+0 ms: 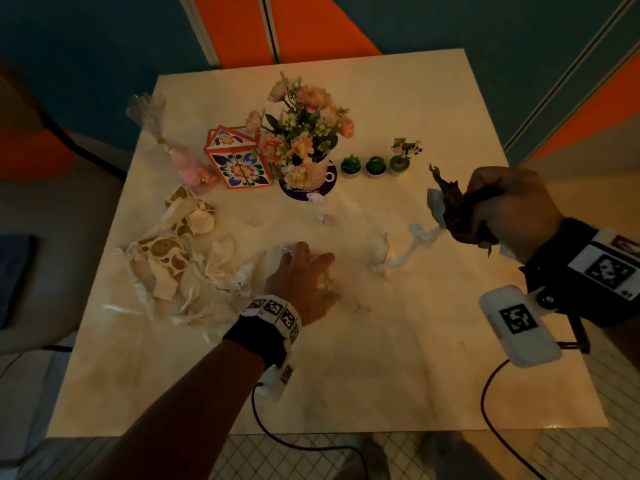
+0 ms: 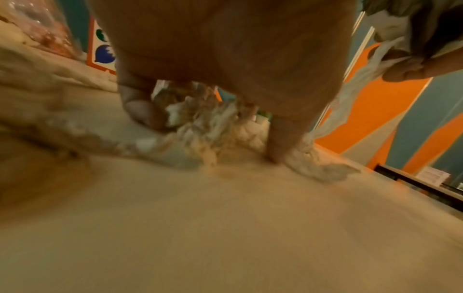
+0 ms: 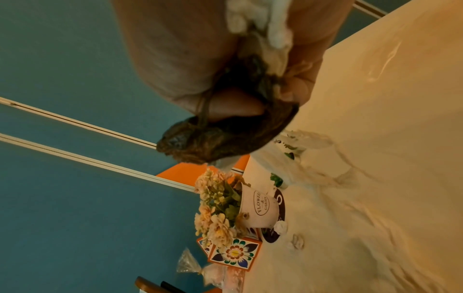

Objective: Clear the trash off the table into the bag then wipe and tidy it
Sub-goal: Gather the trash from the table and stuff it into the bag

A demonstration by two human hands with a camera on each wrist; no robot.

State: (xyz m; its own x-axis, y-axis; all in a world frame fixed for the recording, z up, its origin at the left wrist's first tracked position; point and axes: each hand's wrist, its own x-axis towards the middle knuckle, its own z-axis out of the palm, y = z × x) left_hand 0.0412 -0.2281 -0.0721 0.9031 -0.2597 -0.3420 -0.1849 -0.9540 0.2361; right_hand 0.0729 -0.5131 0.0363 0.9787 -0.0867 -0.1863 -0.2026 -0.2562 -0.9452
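My left hand (image 1: 306, 268) lies low on the pale marble table (image 1: 381, 358), its thumb and fingers curled round a crumpled white tissue (image 2: 200, 123). My right hand (image 1: 485, 209) hovers above the table's right side in a fist. It grips a bunch of dry brown leaves (image 3: 213, 142) together with white tissue (image 3: 270, 29). A twisted strand of tissue (image 1: 420, 235) trails from that fist down to another crumpled piece (image 1: 382, 258) on the table. At the left lies a crumpled clear plastic bag (image 1: 180, 303) with patterned paper wrappers (image 1: 162, 251).
Along the back stand a flower pot (image 1: 306, 140) on a dark coaster, a floral box (image 1: 237, 161), pink sweets in cellophane (image 1: 188, 168) and three small green plants (image 1: 375, 165). Small paper scraps (image 1: 325, 220) lie before the coaster. A seat stands left of the table.
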